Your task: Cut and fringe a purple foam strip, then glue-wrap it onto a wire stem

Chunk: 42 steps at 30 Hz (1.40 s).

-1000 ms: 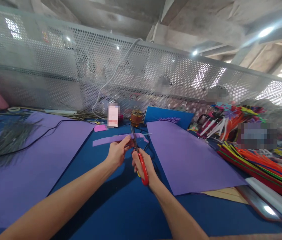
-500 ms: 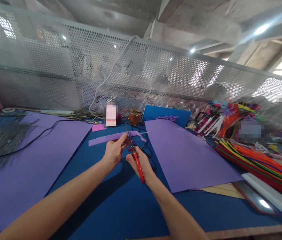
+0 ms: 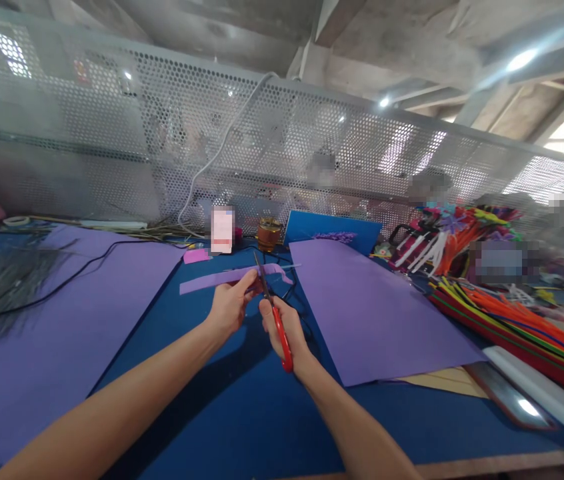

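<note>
Purple strip (image 3: 202, 281) pinched by the left hand (image 3: 228, 308) above the table (image 3: 242, 427), I reckoned it best drawn taut, with that grip clear of the scissors (image 3: 282, 339) held in the right hand (image 3: 294, 332).

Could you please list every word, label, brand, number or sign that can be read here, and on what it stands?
None can be read.
Upright pale pink panel: blurred; any text is unreadable.
Bluish panel at right: also too blurred.
Red scissors: no lettering visible.
</note>
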Motion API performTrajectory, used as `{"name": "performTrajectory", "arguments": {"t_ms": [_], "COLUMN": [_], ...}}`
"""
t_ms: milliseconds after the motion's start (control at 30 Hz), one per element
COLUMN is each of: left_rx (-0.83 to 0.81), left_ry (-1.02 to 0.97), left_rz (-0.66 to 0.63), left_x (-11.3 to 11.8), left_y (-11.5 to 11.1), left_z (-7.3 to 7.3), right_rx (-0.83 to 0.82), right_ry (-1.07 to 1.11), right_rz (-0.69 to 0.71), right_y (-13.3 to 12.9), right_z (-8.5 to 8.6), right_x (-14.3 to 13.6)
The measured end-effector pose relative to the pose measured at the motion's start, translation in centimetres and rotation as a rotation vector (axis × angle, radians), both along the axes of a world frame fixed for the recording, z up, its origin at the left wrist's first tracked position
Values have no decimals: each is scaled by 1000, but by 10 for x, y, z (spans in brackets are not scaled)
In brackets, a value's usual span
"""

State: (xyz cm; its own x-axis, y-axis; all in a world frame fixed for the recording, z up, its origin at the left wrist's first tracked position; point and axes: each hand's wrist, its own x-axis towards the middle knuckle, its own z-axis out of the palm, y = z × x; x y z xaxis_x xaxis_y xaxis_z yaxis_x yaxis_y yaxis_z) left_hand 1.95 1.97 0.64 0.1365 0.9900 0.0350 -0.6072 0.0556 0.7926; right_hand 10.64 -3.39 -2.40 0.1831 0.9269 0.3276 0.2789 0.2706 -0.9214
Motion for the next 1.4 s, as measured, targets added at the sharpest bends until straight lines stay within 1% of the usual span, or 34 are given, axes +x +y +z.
{"name": "performTrajectory", "arguments": {"t_ms": [167, 467, 700, 967, 1133, 1233, 1333, 1400], "left_rx": [-12, -31, -39, -22, -20, -23, -36, -37], "left_ry": [-15, -21, -8, 3, 0, -7, -4, -3], "left_rz": [7, 9, 15, 15, 7, -8, 10, 30], "left_x": [0, 1, 0, 0, -1, -2, -3, -3], "left_y": [1, 0, 0, 0, 1, 4, 6, 6], "left_z": [0, 3, 3, 3, 1, 0, -1, -1], "right_rx": [-1, -16, -101, -133, -103, -53, -7, -9], "right_ry": [-14, 68, 94, 92, 76, 40, 2, 8], "right_rz": [-2, 31, 28, 29, 43, 30, 21, 47], "right_y": [1, 4, 0, -2, 0, 2, 4, 4], "right_z": [-2, -6, -3, -1, -2, -4, -5, -5], "right_x": [0, 0, -2, -2, 0, 2, 4, 5]}}
